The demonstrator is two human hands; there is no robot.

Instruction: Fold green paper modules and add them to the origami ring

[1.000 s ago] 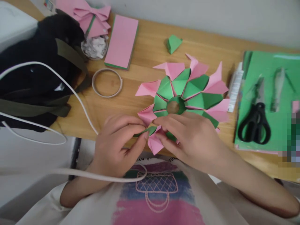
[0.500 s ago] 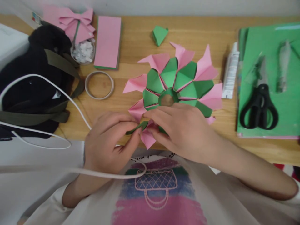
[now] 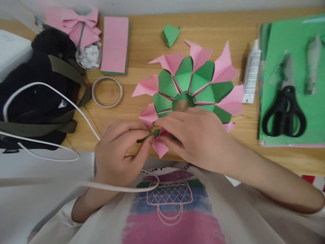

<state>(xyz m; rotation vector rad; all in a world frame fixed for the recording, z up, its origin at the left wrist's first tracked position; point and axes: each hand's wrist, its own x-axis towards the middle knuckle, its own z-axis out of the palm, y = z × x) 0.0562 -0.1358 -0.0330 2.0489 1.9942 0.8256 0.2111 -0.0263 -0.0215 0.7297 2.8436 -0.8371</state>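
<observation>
A ring of folded green and pink paper pieces (image 3: pixel 189 78) lies near the table's front edge, with pink points facing outward and a round opening in its middle. My left hand (image 3: pixel 122 152) pinches a small dark green paper piece (image 3: pixel 146 136) between thumb and fingers at the ring's lower left. Over the ring's lower part, my right hand (image 3: pixel 198 139) is closed on its pink and green paper, the fingertips close to those of my left hand. Part of the ring is hidden beneath my right hand.
Scissors (image 3: pixel 285 112) rest on green sheets (image 3: pixel 279 34) at right, beside a white tube (image 3: pixel 252 74). A tape roll (image 3: pixel 107 105), a pink paper stack (image 3: pixel 114 44), a green folded piece (image 3: pixel 170 35) and a black bag (image 3: pixel 38 101) surround the ring. A white cable (image 3: pixel 83 113) crosses the left side.
The view has shifted slightly. Both hands keep nearly the same grip, and my left fingertips have barely moved.
</observation>
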